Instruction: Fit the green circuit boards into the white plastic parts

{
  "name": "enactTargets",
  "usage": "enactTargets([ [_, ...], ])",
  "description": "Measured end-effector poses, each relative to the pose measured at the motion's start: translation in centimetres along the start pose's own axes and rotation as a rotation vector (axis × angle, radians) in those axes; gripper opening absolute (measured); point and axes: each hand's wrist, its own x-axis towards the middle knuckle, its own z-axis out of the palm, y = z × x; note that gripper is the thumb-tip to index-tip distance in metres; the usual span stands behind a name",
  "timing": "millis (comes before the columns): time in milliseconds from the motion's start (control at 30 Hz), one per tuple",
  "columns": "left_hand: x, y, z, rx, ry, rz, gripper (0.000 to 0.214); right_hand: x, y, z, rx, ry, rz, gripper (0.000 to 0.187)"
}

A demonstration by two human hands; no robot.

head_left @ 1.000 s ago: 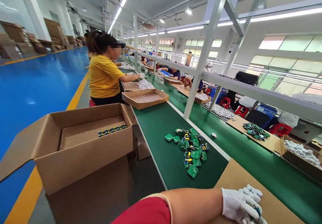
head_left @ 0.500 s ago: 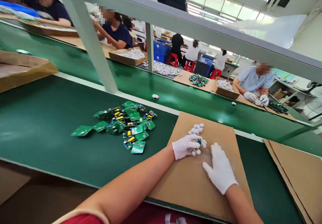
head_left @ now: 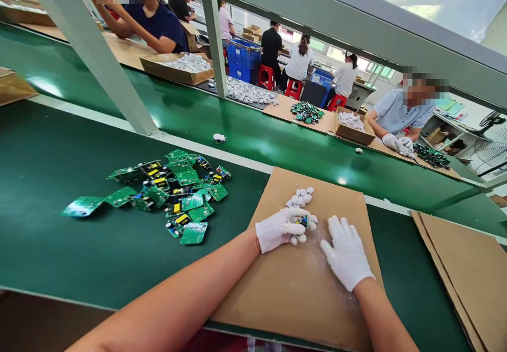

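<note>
Both my hands wear white gloves and rest on a brown cardboard sheet (head_left: 301, 294) lying on the green belt. My left hand (head_left: 277, 229) is closed around a small green circuit board with a yellow part, right beside a little heap of white plastic shells (head_left: 300, 199). My right hand (head_left: 347, 253) lies flat on the cardboard with its fingers stretched out, holding nothing. A pile of green circuit boards (head_left: 168, 193) is scattered on the belt to the left of the cardboard.
A white frame post (head_left: 91, 51) stands behind the boards. A second cardboard sheet (head_left: 467, 273) lies at the right. Across the far belt, several people sit at boxes of white shells (head_left: 186, 66) and more circuit boards (head_left: 307, 112). One white shell (head_left: 219, 138) lies by the divider.
The view swung from the open carton and aisle on the left down to the cardboard sheet. My right hand came into sight and lies flat; my left hand stays closed on a board.
</note>
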Motion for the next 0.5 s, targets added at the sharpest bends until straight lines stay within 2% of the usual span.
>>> enactTargets([
  [67, 0.0, 0.2, 0.4, 0.015, 0.029, 0.004, 0.037, 0.9, 1.8, 0.2, -0.003, 0.044, 0.088, 0.043],
  [200, 0.0, 0.4, 0.8, -0.01, 0.043, 0.035, 0.034, 2.1, 3.7, -0.9, 0.204, 0.197, 0.114, 0.032],
  [300, 0.3, -0.2, 0.5, 0.001, 0.05, 0.056, 0.042, 2.2, 2.5, -3.4, 0.525, 0.274, 0.196, 0.033],
  [400, 0.6, -1.1, 0.1, 0.046, 0.122, 0.111, 0.056, 2.1, -0.2, -5.7, 1.1, 0.256, 0.337, 0.046],
  [500, 0.6, -1.2, 0.2, 0.088, 0.181, 0.166, 0.066, 2.1, -2.5, -5.9, 1.427, 0.287, 0.388, 0.037],
])
